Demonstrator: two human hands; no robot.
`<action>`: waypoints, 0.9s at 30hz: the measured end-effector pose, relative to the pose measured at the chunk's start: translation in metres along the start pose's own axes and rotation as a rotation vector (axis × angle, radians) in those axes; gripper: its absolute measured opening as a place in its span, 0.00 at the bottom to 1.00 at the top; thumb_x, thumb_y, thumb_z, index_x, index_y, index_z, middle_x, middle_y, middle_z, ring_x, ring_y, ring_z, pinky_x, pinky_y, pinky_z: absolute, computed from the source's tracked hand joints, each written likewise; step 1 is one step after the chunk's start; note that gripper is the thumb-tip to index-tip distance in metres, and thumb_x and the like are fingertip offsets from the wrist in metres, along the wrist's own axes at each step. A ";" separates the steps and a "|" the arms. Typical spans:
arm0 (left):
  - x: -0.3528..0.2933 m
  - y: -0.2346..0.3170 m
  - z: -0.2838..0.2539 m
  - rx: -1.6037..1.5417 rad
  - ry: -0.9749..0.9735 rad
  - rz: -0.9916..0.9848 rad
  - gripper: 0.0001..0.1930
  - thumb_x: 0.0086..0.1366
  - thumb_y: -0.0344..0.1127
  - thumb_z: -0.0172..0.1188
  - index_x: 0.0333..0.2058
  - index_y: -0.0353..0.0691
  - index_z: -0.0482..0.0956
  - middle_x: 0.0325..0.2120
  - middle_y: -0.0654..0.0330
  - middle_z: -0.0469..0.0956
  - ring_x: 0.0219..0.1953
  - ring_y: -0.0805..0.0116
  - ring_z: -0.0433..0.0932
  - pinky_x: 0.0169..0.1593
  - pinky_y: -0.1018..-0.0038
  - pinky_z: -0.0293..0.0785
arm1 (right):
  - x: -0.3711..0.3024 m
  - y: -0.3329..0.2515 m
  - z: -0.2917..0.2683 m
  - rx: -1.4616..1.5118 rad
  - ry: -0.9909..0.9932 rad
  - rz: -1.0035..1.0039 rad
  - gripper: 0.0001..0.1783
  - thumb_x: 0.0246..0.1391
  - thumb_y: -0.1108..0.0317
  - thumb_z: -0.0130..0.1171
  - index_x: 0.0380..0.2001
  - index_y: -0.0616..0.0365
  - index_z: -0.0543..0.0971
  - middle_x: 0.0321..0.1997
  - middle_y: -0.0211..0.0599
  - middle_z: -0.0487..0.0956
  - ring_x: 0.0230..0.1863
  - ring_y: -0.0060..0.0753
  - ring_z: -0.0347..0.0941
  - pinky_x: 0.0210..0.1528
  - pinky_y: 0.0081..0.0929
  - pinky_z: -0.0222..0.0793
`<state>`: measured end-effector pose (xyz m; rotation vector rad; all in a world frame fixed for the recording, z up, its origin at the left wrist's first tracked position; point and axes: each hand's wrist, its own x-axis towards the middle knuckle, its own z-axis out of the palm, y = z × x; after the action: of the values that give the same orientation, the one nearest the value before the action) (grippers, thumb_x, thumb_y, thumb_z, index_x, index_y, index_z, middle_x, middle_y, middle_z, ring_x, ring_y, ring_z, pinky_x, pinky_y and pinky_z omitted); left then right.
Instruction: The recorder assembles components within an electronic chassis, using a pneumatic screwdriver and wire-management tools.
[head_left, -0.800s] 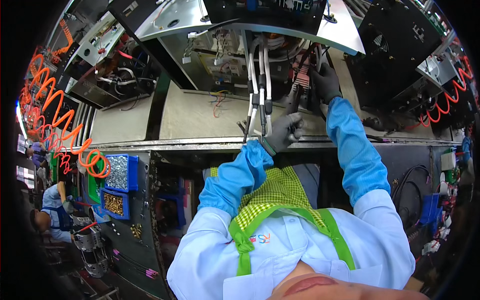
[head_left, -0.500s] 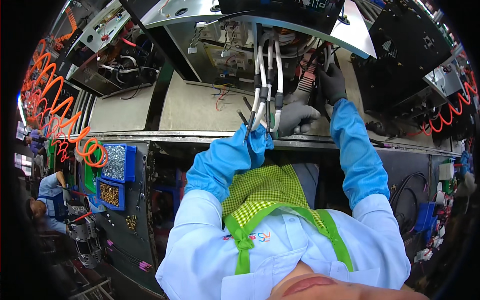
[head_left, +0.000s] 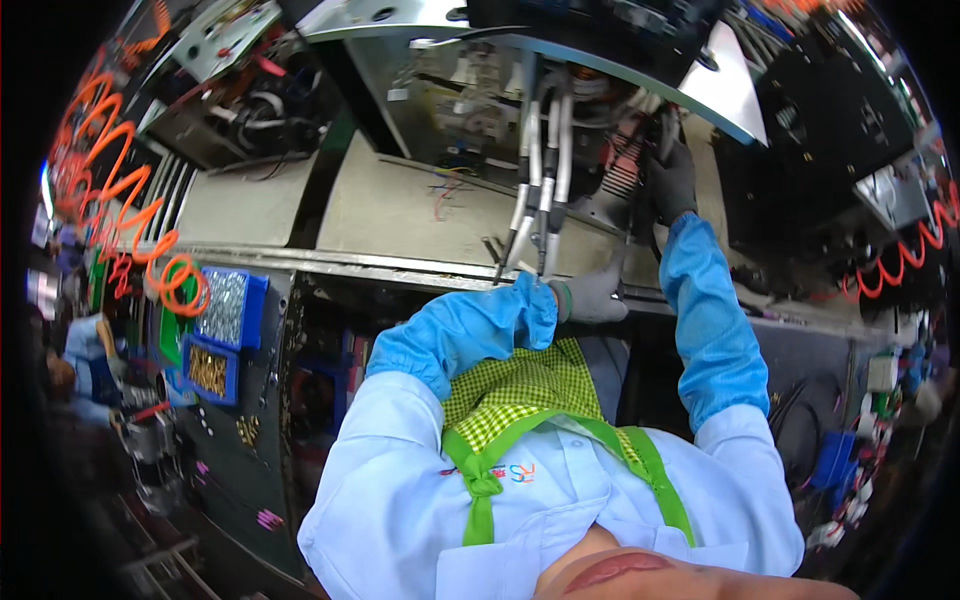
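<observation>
My left hand, in a grey glove, is at the bench's front edge. Its fingers are closed on the lower end of a thin black cable. Farther up and to the right, my right hand, in a darker glove, is wrapped round grey cables by the open metal cabinet; its fingertips are partly hidden. Several thick white cables with black sleeves hang from the cabinet, left of my hands. Between them and my right hand is a finned, reddish part.
Blue bins hold silver fasteners and brass fasteners at the left. Orange coiled hoses hang nearby. Other equipment units stand left and right. Thin coloured wires lie on the bench.
My left hand has moved down toward me, away from the white cables, to the bench edge. My right hand stays near the cabinet. The whole view has shifted slightly and blurred.
</observation>
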<state>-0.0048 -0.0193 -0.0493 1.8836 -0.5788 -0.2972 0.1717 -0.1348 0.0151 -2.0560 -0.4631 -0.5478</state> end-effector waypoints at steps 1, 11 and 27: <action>0.001 -0.001 -0.008 -0.081 -0.042 0.149 0.34 0.55 0.40 0.58 0.57 0.29 0.58 0.35 0.49 0.76 0.37 0.55 0.77 0.41 0.63 0.73 | 0.003 0.008 -0.003 0.287 -0.316 0.322 0.21 0.48 0.63 0.61 0.44 0.63 0.75 0.50 0.43 0.73 0.50 0.39 0.70 0.52 0.32 0.64; 0.020 0.018 0.008 0.162 0.042 0.031 0.32 0.56 0.44 0.57 0.54 0.28 0.61 0.38 0.46 0.78 0.37 0.52 0.76 0.47 0.62 0.71 | -0.002 0.023 -0.023 0.296 -0.168 0.233 0.14 0.56 0.66 0.56 0.43 0.64 0.76 0.31 0.30 0.77 0.29 0.18 0.70 0.30 0.20 0.66; 0.041 0.047 -0.025 0.091 0.115 0.021 0.43 0.48 0.39 0.62 0.59 0.23 0.52 0.29 0.47 0.77 0.31 0.53 0.78 0.34 0.66 0.77 | 0.003 0.073 -0.014 0.146 -0.094 0.165 0.16 0.57 0.65 0.52 0.46 0.63 0.74 0.38 0.37 0.78 0.35 0.26 0.74 0.36 0.24 0.69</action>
<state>0.0302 -0.0344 0.0066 1.9664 -0.5419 -0.1497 0.2095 -0.1831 -0.0270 -1.9639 -0.3733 -0.3109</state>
